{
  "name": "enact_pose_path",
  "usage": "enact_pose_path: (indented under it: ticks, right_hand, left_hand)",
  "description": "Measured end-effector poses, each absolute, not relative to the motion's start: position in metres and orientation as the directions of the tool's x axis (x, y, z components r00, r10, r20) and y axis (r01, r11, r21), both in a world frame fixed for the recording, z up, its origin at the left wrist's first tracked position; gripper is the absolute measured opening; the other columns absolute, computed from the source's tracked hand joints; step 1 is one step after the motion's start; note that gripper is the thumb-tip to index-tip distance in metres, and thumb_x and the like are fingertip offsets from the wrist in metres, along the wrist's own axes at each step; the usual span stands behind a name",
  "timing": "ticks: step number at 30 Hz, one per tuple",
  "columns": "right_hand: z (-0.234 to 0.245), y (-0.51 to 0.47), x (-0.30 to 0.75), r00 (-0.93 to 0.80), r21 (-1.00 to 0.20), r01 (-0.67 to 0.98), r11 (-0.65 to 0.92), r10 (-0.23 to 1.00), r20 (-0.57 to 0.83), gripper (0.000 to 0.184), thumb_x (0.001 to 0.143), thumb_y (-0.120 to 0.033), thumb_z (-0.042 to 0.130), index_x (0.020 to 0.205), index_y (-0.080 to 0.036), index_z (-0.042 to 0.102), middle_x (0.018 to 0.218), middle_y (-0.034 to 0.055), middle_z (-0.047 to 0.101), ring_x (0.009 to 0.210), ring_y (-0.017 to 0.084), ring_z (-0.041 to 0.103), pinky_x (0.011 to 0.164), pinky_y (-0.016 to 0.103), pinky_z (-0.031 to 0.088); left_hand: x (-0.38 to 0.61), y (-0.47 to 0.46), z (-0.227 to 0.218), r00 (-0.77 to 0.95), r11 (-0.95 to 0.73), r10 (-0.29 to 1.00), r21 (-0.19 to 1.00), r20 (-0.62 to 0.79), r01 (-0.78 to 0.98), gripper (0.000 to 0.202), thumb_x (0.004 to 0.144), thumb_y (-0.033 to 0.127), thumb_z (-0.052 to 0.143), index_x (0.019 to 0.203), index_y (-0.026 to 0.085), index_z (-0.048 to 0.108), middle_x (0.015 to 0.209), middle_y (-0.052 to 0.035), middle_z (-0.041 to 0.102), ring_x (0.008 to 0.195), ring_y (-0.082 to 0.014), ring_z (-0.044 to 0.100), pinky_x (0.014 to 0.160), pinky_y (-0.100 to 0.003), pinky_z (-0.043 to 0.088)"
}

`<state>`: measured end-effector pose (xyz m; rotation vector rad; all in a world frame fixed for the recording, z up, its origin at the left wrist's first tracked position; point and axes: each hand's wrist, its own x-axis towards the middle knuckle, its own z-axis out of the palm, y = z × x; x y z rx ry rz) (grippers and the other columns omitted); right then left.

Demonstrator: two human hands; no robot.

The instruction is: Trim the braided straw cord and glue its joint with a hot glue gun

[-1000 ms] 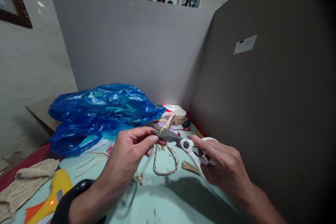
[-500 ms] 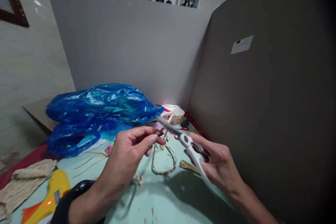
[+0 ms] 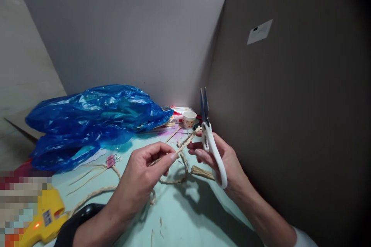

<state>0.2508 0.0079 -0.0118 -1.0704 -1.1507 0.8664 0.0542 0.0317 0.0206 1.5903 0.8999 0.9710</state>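
From the head camera, the left hand [image 3: 150,166] pinches a thin braided rope [image 3: 187,142], with the thumb and fingers pressed together on it. The rope slants up from that hand toward the right hand [image 3: 232,162], above the table [image 3: 185,225]. The right hand is closed around the white handle of a pair of scissors [image 3: 206,128]. The scissors point up, and their two dark blades are a little bit apart. The fingers of the right hand are close to the far end of the rope, but I cannot tell if they touch it. Below the hands, a loop of braid [image 3: 176,181] rests on the table, and a small bundle of straw [image 3: 202,172] is just beside it, under the scissors. A pink clip [image 3: 110,161] is to the left of the left hand, with thin straws sticking out by it. A big shiny blue bag [image 3: 98,112] sits farther back on the left. Behind the hands, a paper cup [image 3: 189,119] stands upright next to a red and white packet [image 3: 177,119]. Near the bottom left corner there is a yellow glue gun [image 3: 56,202] with a little glowing light. Tall gray boards [image 3: 121,34] stand behind the table and along the right.
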Motion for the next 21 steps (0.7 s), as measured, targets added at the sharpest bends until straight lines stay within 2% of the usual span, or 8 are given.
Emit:
enact_pose_path:
  ticks: [5, 8, 14, 17, 21]
  right_hand:
    - [-0.010, 0.008, 0.248, 0.369, -0.946, -0.132, 0.295, 0.901, 0.229, 0.043, 0.064, -0.036, 0.088, 0.095, -0.020, 0.063, 0.080, 0.0006, 0.069, 0.067, 0.015, 0.063, 0.059, 0.026, 0.049]
    - [-0.008, 0.006, 0.247, 0.391, -0.933, -0.156, 0.323, 0.888, 0.242, 0.041, 0.065, -0.031, 0.086, 0.096, -0.021, 0.061, 0.072, -0.0044, 0.062, 0.059, 0.010, 0.055, 0.055, 0.024, 0.044]
    - [-0.010, 0.003, 0.246, 0.348, -0.913, -0.228, 0.337, 0.904, 0.247, 0.047, 0.065, -0.026, 0.087, 0.103, -0.025, 0.059, 0.078, -0.0056, 0.062, 0.071, 0.012, 0.058, 0.065, 0.024, 0.047]
    - [-0.010, 0.003, 0.247, 0.384, -0.905, -0.253, 0.343, 0.894, 0.232, 0.052, 0.063, -0.025, 0.086, 0.105, -0.025, 0.056, 0.075, -0.0067, 0.061, 0.070, 0.013, 0.060, 0.066, 0.026, 0.048]
    - [-0.007, 0.003, 0.248, 0.392, -0.908, -0.230, 0.351, 0.887, 0.244, 0.049, 0.065, -0.025, 0.084, 0.105, -0.024, 0.056, 0.073, -0.0064, 0.061, 0.065, 0.012, 0.057, 0.061, 0.026, 0.045]
  left_hand:
    - [0.063, 0.028, 0.010, 0.445, -0.164, 0.890, 0.980, 0.097, 0.116, 0.023, 0.081, 0.035, 0.066, 0.066, 0.019, 0.066, 0.061, 0.0032, 0.050, 0.059, -0.0136, 0.040, 0.056, -0.026, 0.029]
    - [0.064, 0.028, 0.003, 0.510, -0.177, 0.858, 0.968, 0.063, 0.177, 0.023, 0.084, 0.035, 0.063, 0.067, 0.019, 0.065, 0.062, 0.0023, 0.055, 0.062, -0.0148, 0.045, 0.058, -0.026, 0.032]
    - [0.064, 0.025, -0.003, 0.541, -0.184, 0.841, 0.931, -0.017, 0.315, 0.028, 0.087, 0.039, 0.056, 0.066, 0.020, 0.060, 0.058, 0.0024, 0.058, 0.055, -0.0140, 0.040, 0.053, -0.027, 0.030]
    - [0.065, 0.024, -0.004, 0.558, -0.136, 0.828, 0.943, -0.060, 0.303, 0.029, 0.087, 0.043, 0.057, 0.069, 0.020, 0.058, 0.059, 0.0021, 0.058, 0.054, -0.0135, 0.040, 0.052, -0.026, 0.030]
    - [0.066, 0.023, -0.005, 0.573, -0.033, 0.811, 0.969, -0.118, 0.245, 0.027, 0.086, 0.044, 0.058, 0.074, 0.020, 0.057, 0.056, 0.0044, 0.056, 0.050, -0.0118, 0.041, 0.052, -0.025, 0.032]
